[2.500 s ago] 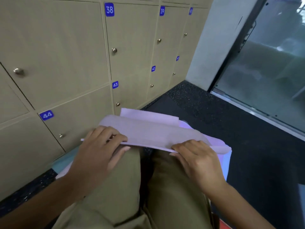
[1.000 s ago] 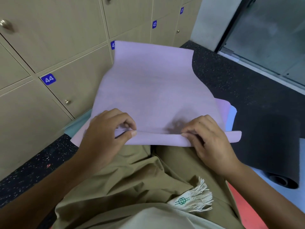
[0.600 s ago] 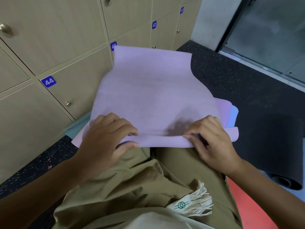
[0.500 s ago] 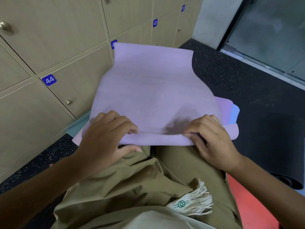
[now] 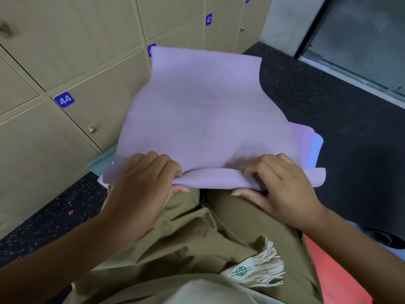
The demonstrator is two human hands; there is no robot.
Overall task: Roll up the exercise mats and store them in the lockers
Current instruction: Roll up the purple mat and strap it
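A lilac exercise mat (image 5: 203, 110) lies spread out in front of my knees, its far end bent up against the beige lockers (image 5: 65, 51). Its near edge is folded over into a first narrow roll (image 5: 210, 177). My left hand (image 5: 142, 183) grips the left part of that fold, fingers curled over the top and thumb underneath. My right hand (image 5: 278, 185) pinches the right part the same way. Under the lilac mat lie a pink mat (image 5: 303, 139) and a light blue mat (image 5: 316, 150), only their edges showing.
A black mat (image 5: 377, 194), rolled at its near end, lies on the dark speckled floor to the right. A red mat (image 5: 341, 275) shows at the lower right. Locker doors 44 (image 5: 64, 99) and 42 (image 5: 208, 19) are shut. A glass door (image 5: 361, 36) stands at the far right.
Since 2.5 s ago the camera has tilted down and the mat is seen spread flat. In the last second both hands have curled the near edge over a little further.
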